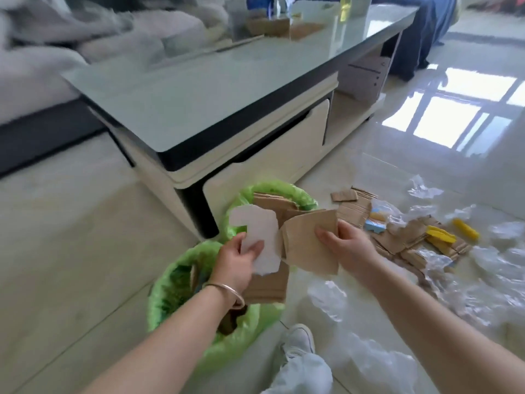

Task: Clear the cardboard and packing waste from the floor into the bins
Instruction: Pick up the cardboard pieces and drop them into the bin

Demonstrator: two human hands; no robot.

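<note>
Meanwhile, left hand fingers around foam piece; right hand pinching cardboard.

Two bare forearms, no sleeves, left hand and right hand without rings that can be seen, thin metal bangle on the left wrist, pale blue-grey trouser leg, white lace-up sneaker below.

One view only: your head camera, wide-angle, looking forward and down from standing height at the floor (edges bend). Both forearms reach in from below; table close ahead, upper frame.
</note>
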